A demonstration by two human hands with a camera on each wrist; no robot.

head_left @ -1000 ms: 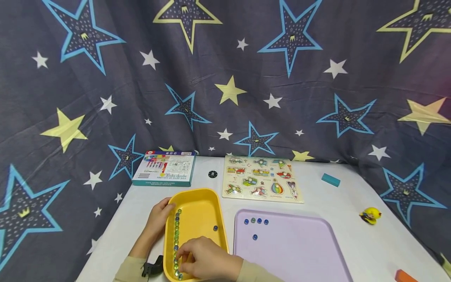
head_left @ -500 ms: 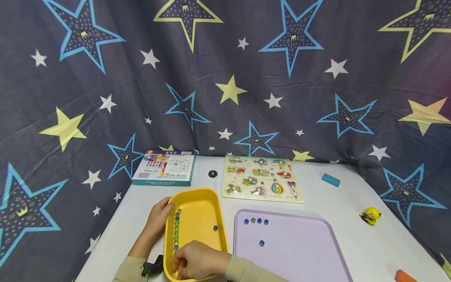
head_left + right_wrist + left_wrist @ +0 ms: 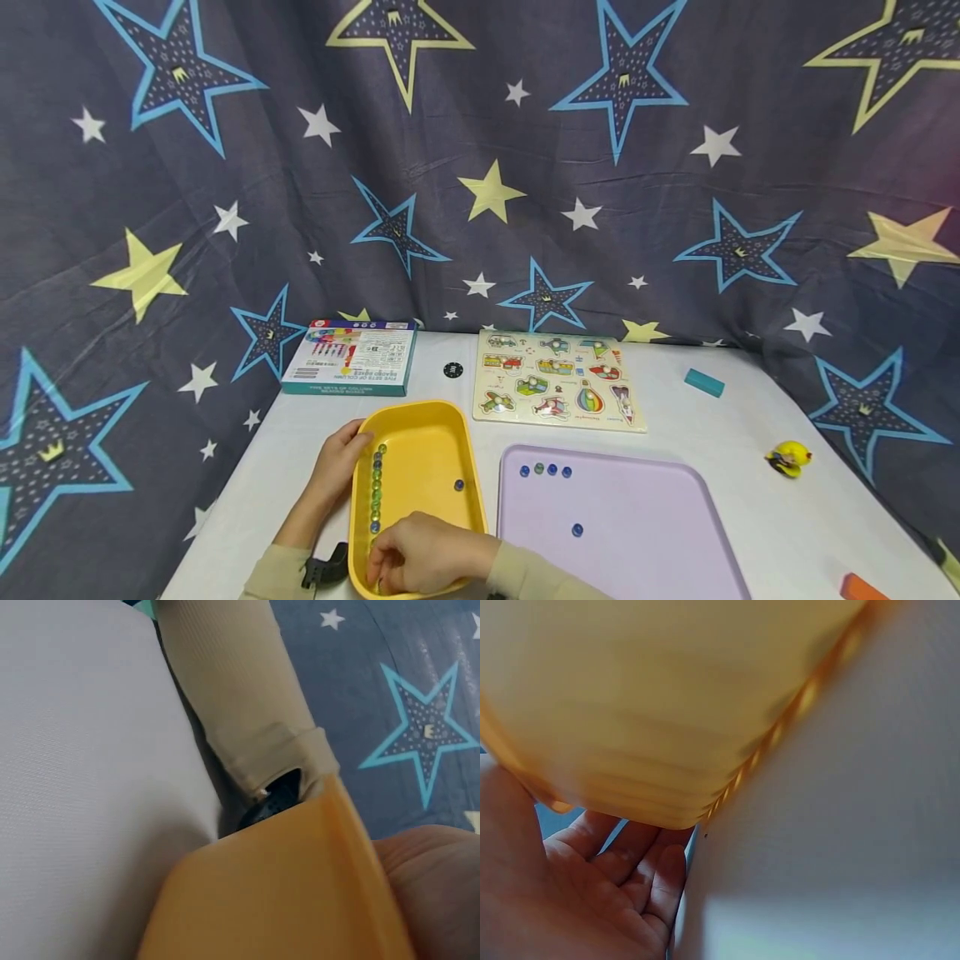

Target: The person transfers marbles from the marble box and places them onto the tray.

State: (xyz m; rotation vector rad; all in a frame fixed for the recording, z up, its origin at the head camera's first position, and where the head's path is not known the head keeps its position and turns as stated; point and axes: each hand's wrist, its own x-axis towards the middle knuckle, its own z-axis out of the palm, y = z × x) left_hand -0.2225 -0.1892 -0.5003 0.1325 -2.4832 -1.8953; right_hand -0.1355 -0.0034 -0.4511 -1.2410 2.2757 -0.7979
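Observation:
My left hand (image 3: pixel 336 468) grips the left rim of a yellow tray (image 3: pixel 427 417), its thumb over the edge; in the left wrist view the left palm (image 3: pixel 592 892) lies beside the tray's outer wall (image 3: pixel 645 712). Down the tray's left side runs a line of green and blue glass marbles (image 3: pixel 376 493). A lone blue marble (image 3: pixel 459 485) sits near the right wall. Inside the near left corner, my right hand (image 3: pixel 423 552) has its fingers bent down over the end of the line. Its fingertips are hidden, so I cannot tell whether they pinch a marble.
Right of the yellow tray lies a lilac tray (image 3: pixel 637 508) with a short row of marbles (image 3: pixel 552 470) and one separate blue marble (image 3: pixel 577 530). Behind are a box (image 3: pixel 352 358) and a picture puzzle board (image 3: pixel 558 382). A toy duck (image 3: pixel 789 458) and teal block (image 3: pixel 704 382) stand right.
My right hand has moved down and slightly left to the near end of the marble line, covering it. The separate blue marble in the lilac tray has rolled right and nearer.

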